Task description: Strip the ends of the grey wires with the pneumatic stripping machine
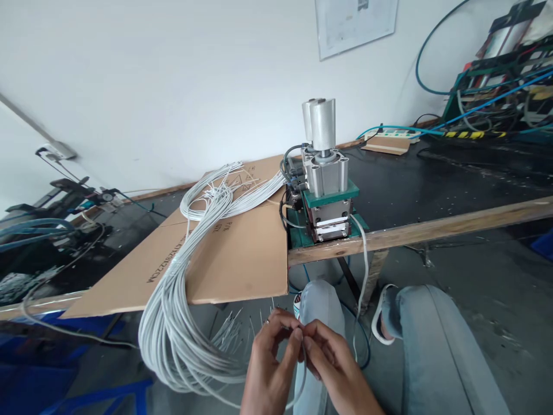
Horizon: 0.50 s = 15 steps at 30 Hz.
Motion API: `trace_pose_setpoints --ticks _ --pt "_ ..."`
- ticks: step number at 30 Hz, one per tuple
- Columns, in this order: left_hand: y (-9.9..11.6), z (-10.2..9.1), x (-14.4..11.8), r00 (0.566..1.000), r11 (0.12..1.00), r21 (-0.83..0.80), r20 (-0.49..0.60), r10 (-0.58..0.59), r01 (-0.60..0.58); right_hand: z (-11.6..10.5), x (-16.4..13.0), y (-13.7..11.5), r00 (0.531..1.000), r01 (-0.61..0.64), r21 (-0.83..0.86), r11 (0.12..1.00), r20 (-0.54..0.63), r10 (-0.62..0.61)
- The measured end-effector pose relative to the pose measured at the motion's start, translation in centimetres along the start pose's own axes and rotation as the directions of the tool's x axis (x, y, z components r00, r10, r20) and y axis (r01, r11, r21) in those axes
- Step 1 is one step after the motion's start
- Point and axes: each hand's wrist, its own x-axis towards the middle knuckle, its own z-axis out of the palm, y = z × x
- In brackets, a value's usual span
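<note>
Low in the head view, my left hand (pixel 276 360) and my right hand (pixel 330 363) meet above my lap, thumbs and fingers pinched close together. Between them they grip the end of a grey cable (pixel 303 377), which curves down behind my left hand. The very tip is hidden by my fingers. To the left, a thick bundle of grey cables (pixel 168 328) hangs over the table edge, its far part lying on a flat cardboard sheet (pixel 246 265). Several loose cable ends (pixel 228 334) dangle beside my left hand.
A pneumatic press-like device (pixel 326 178) with metal cylinders stands at the edge of the black table (pixel 401 184); a pale cable (pixel 366 271) hangs from it. Other machinery (pixel 501 86) sits back right, near a power strip (pixel 391 134). A blue frame (pixel 116 395) is low at left.
</note>
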Motion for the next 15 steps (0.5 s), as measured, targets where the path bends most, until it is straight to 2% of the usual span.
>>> trace_pose_setpoints --ticks 2,7,11,15 --pt "-0.1 -0.1 0.1 1.0 0.999 -0.051 0.008 -0.016 0.016 -0.1 -0.1 0.0 1.0 0.01 -0.008 1.0 0.015 -0.01" --pt "-0.2 -0.7 0.1 0.999 0.998 -0.061 0.029 -0.016 0.017 -0.4 -0.5 -0.2 0.994 0.079 -0.244 0.966 -0.048 -0.094" --pt "0.2 -0.8 -0.1 1.0 1.0 -0.002 0.007 0.005 -0.004 -0.6 -0.5 -0.4 0.995 0.102 -0.299 0.949 0.012 -0.104" --pt "0.6 -1.0 0.1 0.999 0.997 0.074 0.036 0.004 -0.007 -1.3 -0.4 -1.1 0.981 0.192 -0.389 0.901 0.079 -0.175"
